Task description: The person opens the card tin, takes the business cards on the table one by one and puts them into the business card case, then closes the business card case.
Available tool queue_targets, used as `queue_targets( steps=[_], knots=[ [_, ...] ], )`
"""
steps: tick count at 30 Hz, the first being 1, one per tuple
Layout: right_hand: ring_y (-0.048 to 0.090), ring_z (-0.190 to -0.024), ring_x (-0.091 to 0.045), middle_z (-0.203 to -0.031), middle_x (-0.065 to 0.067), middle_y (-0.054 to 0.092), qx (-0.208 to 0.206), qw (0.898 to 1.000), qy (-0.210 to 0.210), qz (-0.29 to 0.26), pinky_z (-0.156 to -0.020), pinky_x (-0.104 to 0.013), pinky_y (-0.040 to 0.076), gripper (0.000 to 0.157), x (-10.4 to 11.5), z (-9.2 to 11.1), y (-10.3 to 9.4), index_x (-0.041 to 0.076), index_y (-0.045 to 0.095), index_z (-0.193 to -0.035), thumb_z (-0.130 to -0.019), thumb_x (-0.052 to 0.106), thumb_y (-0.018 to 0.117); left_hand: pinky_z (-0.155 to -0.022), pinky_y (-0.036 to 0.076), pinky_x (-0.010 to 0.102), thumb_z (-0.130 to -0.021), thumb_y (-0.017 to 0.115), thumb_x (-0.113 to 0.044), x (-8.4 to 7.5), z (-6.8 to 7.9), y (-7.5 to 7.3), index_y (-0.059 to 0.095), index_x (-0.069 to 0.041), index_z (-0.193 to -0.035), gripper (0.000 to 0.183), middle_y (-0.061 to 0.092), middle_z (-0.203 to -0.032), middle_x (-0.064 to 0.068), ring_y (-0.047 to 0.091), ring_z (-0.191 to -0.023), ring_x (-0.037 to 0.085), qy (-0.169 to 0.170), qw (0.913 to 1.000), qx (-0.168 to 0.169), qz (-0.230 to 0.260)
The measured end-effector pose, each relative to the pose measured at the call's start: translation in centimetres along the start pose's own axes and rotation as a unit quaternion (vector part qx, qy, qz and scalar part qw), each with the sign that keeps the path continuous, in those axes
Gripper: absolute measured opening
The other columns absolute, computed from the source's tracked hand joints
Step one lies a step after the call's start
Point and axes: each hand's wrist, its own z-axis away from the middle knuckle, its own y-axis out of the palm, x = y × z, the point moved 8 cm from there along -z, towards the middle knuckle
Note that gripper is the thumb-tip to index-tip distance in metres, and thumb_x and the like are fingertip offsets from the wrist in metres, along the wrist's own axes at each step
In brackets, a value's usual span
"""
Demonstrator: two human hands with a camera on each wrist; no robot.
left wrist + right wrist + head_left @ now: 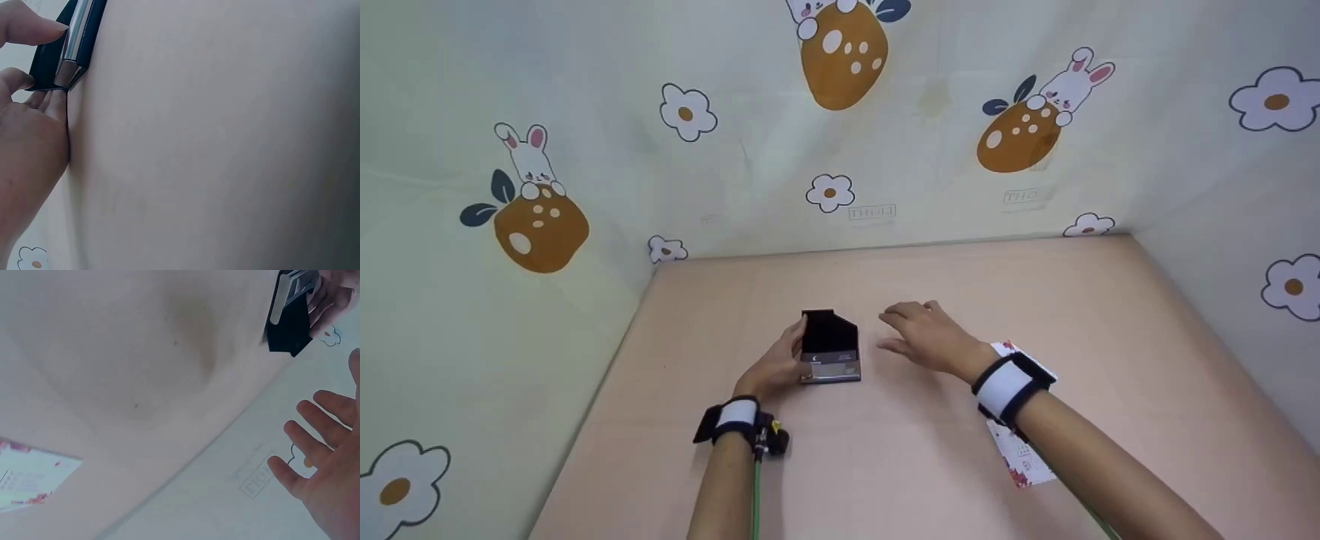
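Note:
A small black case (pixel 830 334) with a silver front strip and small pale print stands near the middle of the table. My left hand (pixel 774 366) grips its left side. In the left wrist view, the thumb lies against the silver strip (pixel 77 31) and other fingers reach behind the black panel. What the case contains cannot be told. To the right of the case, apart from it, my right hand (pixel 931 336) hovers with spread fingers (pixel 308 444) and holds nothing.
Under the right wrist lies a white card (pixel 1024 454) with red floral print, partly hidden by the forearm. The table (pixel 885 457) is pale pink. Behind it rises a printed cloth wall (pixel 750 180) with rabbits and flowers. Each wrist wears a strap (pixel 1011 390).

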Motion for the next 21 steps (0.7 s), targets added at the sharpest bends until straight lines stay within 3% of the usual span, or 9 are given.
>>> queue_targets(
  steps=[4,10,21],
  knots=[
    [0.053,-0.133,-0.036,-0.134,-0.017,0.062,-0.011,1.0,-0.021,0.009,-0.106,-0.06,0.046,0.052,-1.2,1.4,-0.4,0.001,0.062,-0.132,-0.097,0.039,0.061,-0.128,0.016,0.043,-0.074,0.057,0.008,-0.2,0.0,-0.1,0.006,-0.009,-0.162,0.103,0.005,-0.17,0.014,0.012,-0.157,0.033,-0.001,1.0,0.0,0.0],
    [0.048,-0.137,-0.04,-0.137,-0.018,0.06,0.025,1.0,-0.017,-0.004,-0.108,-0.066,0.042,0.052,-3.7,3.6,0.0,0.0,0.061,-0.134,-0.093,0.032,0.068,-0.128,0.016,0.045,-0.075,0.058,0.009,0.1,0.0,0.0,0.008,-0.008,-0.161,0.101,0.005,-0.169,0.017,0.013,-0.156,0.036,0.006,1.0,-0.001,0.005],
    [0.055,-0.129,-0.037,-0.136,-0.018,0.061,0.046,0.998,-0.037,0.024,-0.103,-0.058,0.049,0.058,-7.4,7.0,-0.5,0.0,0.06,-0.135,-0.085,0.024,0.077,-0.128,0.016,0.046,-0.075,0.057,0.007,0.2,-0.1,-0.1,0.008,-0.008,-0.162,0.101,0.006,-0.169,0.017,0.013,-0.156,0.037,0.0,1.0,-0.005,-0.006]
  ],
)
